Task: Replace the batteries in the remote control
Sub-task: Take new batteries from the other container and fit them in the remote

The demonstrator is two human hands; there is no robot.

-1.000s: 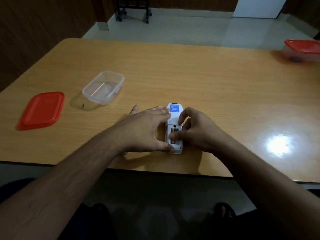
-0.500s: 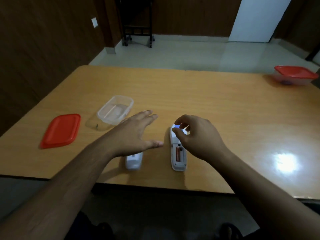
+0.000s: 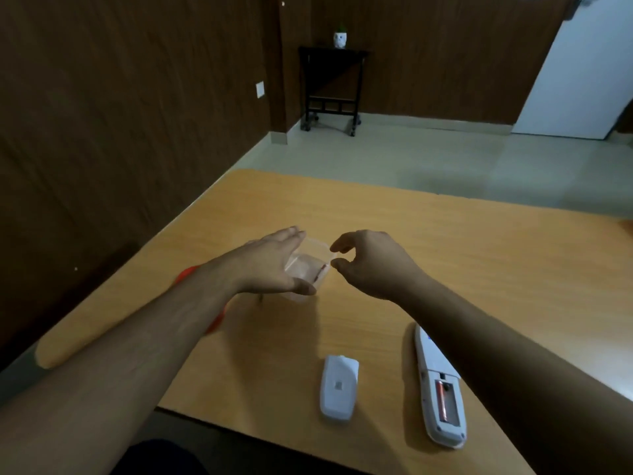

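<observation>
Where the counter (image 3: 428, 255) meets its near edge, the remote control (image 3: 432, 371) lies face down at about 5 o'clock in the view, its long axis running roughly 11 to 5. Its battery bay is uncovered, and one battery (image 3: 441, 398) with a copper-toned casing sits in the left slot; the right slot shows pale plastic. Just to its 9 o'clock, apart from it, the white battery cover (image 3: 337, 387) lies flat on the counter.

Further in, near the centre of the view, a clear plastic container (image 3: 310, 267) stands on the counter. The left hand (image 3: 270, 265) is at its 9 o'clock side, fingers straight and held together, thumb extended toward the container's near corner; whether the palm touches the wall cannot be told. The right hand (image 3: 370, 262) is at its 3 o'clock side, thumb and forefinger curved toward each other just above the rim. Whether anything is pinched between them cannot be told. A thin reddish streak shows inside the container by the right wall, too blurred to identify.

Under the left forearm, at 9 o'clock, part of a red lid (image 3: 186, 274) is visible.

Beyond the counter, at 12 o'clock, a dark side stand (image 3: 330, 87) carries a small white pot (image 3: 340, 38).
</observation>
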